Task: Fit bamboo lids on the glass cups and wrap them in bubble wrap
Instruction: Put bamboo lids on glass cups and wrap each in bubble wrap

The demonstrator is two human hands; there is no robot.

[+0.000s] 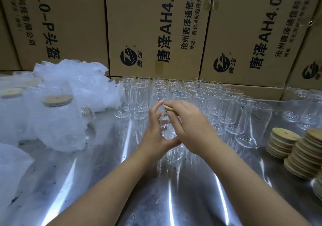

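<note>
A clear glass cup [171, 149] stands on the shiny metal table [122, 182] in the middle of the view. My left hand [156, 130] grips its side, fingers curled round the glass. My right hand [190, 121] holds a round bamboo lid [167, 107] at the cup's mouth, most of the lid hidden under my fingers. Several open glass cups [200, 100] stand in rows behind. Stacks of bamboo lids [296, 149] sit at the right. Cups with lids, wrapped in bubble wrap [57, 114], lie at the left.
Large printed cardboard boxes [156, 30] form a wall right behind the cups. A tall cup [250, 126] leans close to the lid stacks. More bubble wrap [12, 170] lies at the near left edge.
</note>
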